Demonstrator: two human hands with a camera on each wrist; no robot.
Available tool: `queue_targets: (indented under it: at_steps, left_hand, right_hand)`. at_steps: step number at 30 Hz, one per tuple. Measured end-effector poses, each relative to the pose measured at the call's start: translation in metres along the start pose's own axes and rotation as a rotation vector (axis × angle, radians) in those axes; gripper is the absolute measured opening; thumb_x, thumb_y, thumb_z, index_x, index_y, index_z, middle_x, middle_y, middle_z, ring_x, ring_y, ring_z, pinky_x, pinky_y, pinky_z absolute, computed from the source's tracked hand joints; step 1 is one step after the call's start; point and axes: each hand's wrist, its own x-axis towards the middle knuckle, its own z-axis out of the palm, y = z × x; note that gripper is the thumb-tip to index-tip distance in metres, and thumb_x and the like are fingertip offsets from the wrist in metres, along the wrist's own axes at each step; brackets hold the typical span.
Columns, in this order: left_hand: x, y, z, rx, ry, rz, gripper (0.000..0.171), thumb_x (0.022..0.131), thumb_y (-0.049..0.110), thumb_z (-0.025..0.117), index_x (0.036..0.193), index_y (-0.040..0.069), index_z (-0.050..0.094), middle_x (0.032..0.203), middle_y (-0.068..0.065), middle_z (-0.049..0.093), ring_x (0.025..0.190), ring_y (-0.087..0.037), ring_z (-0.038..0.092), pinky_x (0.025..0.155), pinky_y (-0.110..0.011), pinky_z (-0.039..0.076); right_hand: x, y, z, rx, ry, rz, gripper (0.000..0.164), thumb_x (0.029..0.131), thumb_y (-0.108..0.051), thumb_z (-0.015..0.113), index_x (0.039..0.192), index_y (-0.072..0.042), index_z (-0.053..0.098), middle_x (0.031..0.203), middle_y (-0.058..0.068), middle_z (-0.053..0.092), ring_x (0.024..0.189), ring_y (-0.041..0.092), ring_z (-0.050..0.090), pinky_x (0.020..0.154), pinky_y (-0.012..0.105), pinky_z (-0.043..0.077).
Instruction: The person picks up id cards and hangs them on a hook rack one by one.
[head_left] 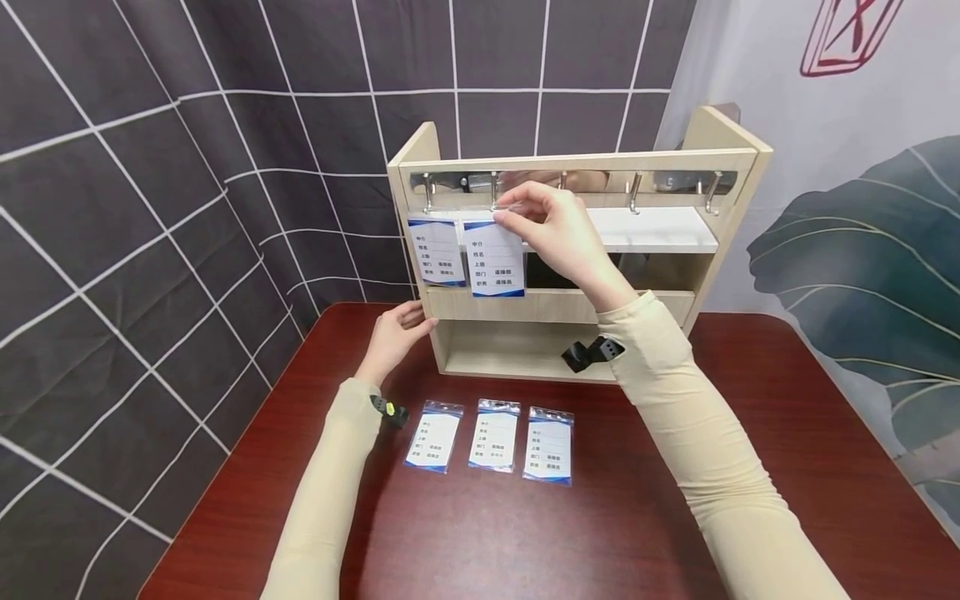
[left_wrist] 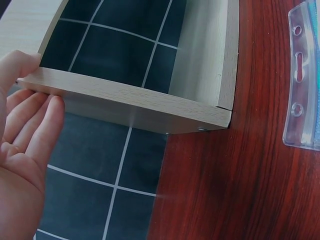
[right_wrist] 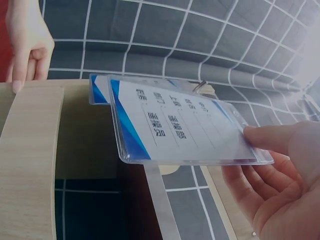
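My right hand pinches the top edge of a clear-sleeved ID badge between thumb and fingers, just below the second hook of a metal rail. Whether the badge's slot is on the hook cannot be made out. Another badge hangs from the leftmost hook. At the lower left side of the pale wooden shelf, my left hand grips the side panel, thumb on one face and fingers on the other.
Three more badges, a left one, a middle one and a right one, lie in a row on the red-brown table before the shelf. Further hooks line the rail to the right. A dark gridded curtain hangs behind.
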Motion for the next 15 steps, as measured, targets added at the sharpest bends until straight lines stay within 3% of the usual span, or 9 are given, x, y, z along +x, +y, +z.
queue_targets:
  at_steps: [12, 15]
  left_hand:
    - [0.0011, -0.0017, 0.0008, -0.002, -0.010, -0.020, 0.051, 0.091, 0.020, 0.077, 0.135, -0.001, 0.061, 0.130, -0.021, 0.064, 0.122, -0.031, 0.062, 0.099, -0.041, 0.053]
    - [-0.0018, 0.0058, 0.0001, 0.013, -0.013, -0.025, 0.050, 0.093, 0.016, 0.075, 0.136, -0.004, 0.059, 0.130, -0.023, 0.063, 0.123, -0.033, 0.061, 0.100, -0.042, 0.052]
  right_hand:
    - [0.0000, 0.0012, 0.0062, -0.068, 0.055, -0.005, 0.020, 0.095, -0.021, 0.073, 0.109, -0.006, 0.074, 0.098, 0.010, 0.076, 0.084, 0.018, 0.069, 0.068, 0.020, 0.046]
    - [0.0004, 0.0005, 0.0071, -0.077, 0.061, -0.001, 0.021, 0.095, -0.020, 0.073, 0.109, -0.006, 0.074, 0.099, 0.011, 0.076, 0.085, 0.019, 0.070, 0.069, 0.020, 0.047]
